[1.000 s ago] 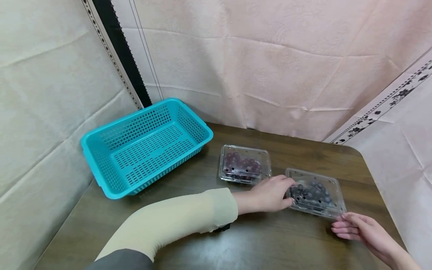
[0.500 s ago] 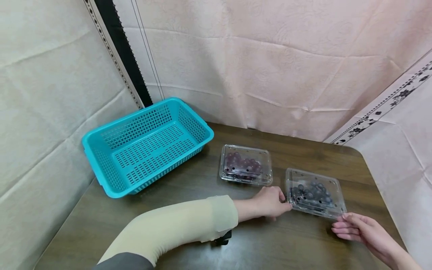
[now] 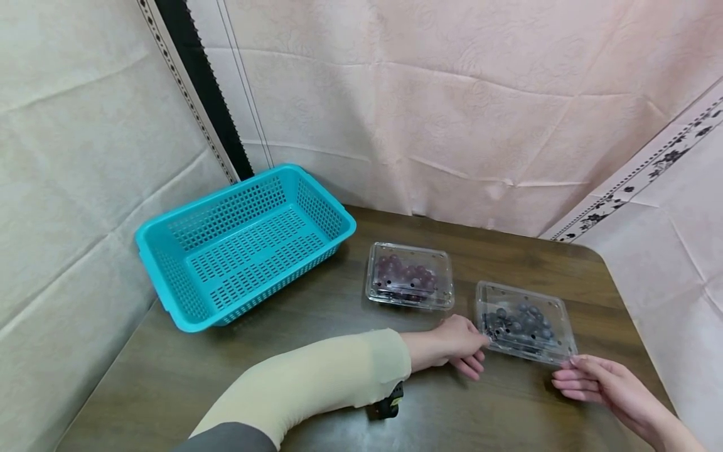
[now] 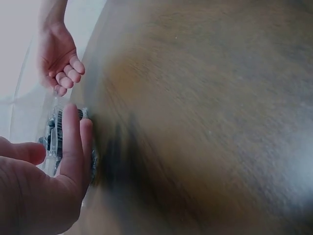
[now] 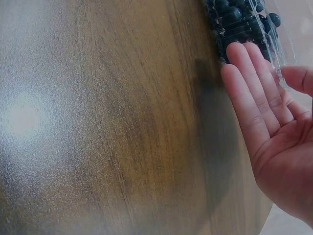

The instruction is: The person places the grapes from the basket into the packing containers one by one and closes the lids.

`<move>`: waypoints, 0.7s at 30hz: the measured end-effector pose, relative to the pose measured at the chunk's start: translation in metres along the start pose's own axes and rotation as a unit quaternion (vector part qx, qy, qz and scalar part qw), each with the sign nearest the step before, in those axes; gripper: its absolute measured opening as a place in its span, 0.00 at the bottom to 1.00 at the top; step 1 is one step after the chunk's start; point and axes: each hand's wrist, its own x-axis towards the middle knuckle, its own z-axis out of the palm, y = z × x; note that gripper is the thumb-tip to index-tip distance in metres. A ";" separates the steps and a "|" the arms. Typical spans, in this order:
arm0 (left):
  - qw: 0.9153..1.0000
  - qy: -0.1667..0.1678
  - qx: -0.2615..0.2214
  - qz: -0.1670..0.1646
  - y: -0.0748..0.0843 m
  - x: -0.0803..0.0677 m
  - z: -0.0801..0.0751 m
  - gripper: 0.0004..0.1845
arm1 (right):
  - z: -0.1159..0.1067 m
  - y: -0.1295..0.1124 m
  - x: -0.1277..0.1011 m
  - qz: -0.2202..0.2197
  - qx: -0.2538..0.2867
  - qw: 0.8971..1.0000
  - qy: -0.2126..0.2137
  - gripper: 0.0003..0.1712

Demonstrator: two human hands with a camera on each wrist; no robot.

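Observation:
A clear plastic clamshell box of dark blue, round berries lies on the table at the right, its lid down. At its front left corner, my left hand pinches the edge with thumb and fingertips. My right hand pinches the front right corner between thumb and index finger, its other fingers extended. The right wrist view shows the thumb at the lid's rim, with the berries beyond the fingers. In the left wrist view, my left hand partly covers the box.
Another clear clamshell box, with red grapes inside, stands to the left and farther back. A blue perforated plastic basket sits at the table's left rear. Pale cloth hangs around the wooden table.
My left hand has drawn back and down from over the box's left edge to its front left corner, its fingers now lower. The right hand and the box stay put.

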 end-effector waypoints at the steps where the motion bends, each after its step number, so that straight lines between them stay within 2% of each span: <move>1: 1.000 -0.001 -0.008 -0.002 -0.001 0.002 0.001 0.09 | 0.000 0.000 0.000 0.000 0.001 1.000 -0.002 0.33; 12: 0.999 -0.005 -0.047 -0.014 -0.002 0.010 0.005 0.10 | -0.001 -0.001 0.002 -0.009 -0.002 1.000 -0.006 0.33; 21: 0.999 -0.012 -0.034 -0.023 0.001 0.011 0.008 0.09 | -0.001 -0.001 0.002 -0.011 -0.005 1.000 -0.002 0.34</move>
